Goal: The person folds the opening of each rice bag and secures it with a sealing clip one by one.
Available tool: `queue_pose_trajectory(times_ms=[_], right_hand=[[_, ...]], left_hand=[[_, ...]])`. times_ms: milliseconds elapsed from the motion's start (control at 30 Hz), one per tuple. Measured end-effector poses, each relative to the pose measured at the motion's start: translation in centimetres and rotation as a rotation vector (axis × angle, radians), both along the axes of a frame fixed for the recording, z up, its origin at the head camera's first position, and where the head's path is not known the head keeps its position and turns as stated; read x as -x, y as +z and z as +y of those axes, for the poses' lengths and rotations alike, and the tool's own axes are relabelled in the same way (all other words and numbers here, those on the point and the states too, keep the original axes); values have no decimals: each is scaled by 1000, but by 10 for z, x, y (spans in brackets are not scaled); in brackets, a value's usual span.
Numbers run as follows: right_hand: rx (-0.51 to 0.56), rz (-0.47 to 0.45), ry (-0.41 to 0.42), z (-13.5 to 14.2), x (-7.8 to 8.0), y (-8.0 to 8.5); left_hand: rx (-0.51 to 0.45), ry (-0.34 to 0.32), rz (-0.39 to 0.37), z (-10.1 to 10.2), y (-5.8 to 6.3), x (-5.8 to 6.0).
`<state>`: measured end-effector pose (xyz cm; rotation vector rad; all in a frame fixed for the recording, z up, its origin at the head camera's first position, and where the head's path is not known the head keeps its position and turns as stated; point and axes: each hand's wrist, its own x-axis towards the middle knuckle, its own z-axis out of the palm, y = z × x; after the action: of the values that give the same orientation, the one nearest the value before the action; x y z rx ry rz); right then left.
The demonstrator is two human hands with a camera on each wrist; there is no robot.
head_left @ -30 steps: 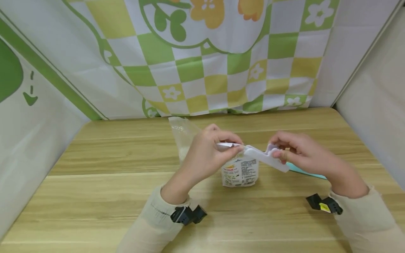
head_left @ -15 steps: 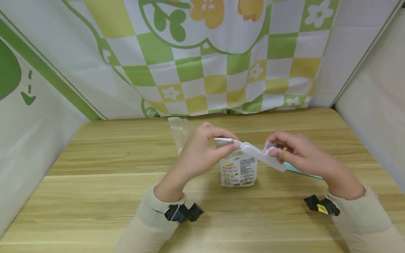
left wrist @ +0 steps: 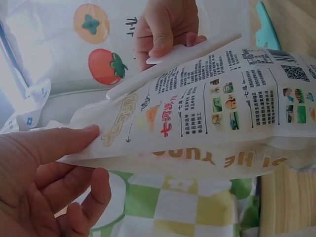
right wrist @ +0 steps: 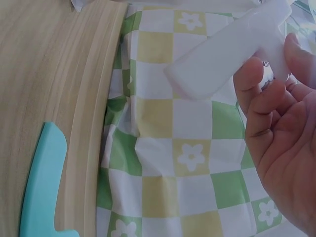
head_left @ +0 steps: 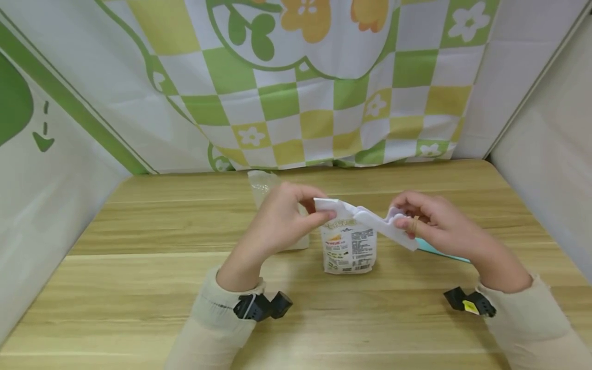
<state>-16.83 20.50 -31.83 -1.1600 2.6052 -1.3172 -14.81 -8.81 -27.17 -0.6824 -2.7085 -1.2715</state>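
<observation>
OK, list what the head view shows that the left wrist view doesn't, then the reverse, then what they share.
Only the head view: cream sleeves and black wrist cameras. Only the left wrist view: a red tomato print and a round orange fruit print. Both: left hand, right hand, printed bag, white clip, turquoise item, checked cloth.

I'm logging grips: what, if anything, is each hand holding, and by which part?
The left hand pinches the printed bag by a top corner; the right hand pinches the white bag clip by its finger tabs.
</observation>
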Motion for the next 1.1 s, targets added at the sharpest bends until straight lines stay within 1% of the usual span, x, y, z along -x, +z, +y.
queue_pose_trajectory(times_ms=[333, 533, 767, 867, 1100], right_hand=[[8, 23, -5, -2, 2, -1], [39, 20, -4, -5, 1, -1], [103, 88, 21, -9, -3, -2], [127, 99, 25, -10, -3, -2], [162, 121, 19, -16, -6, -1]], left_hand=[[8, 47, 25, 0, -1, 0], [2, 40, 19, 2, -1, -3], [2, 34, 7, 4, -1, -3], [4, 29, 10, 4, -1, -3], [3, 17, -14, 6, -1, -4]])
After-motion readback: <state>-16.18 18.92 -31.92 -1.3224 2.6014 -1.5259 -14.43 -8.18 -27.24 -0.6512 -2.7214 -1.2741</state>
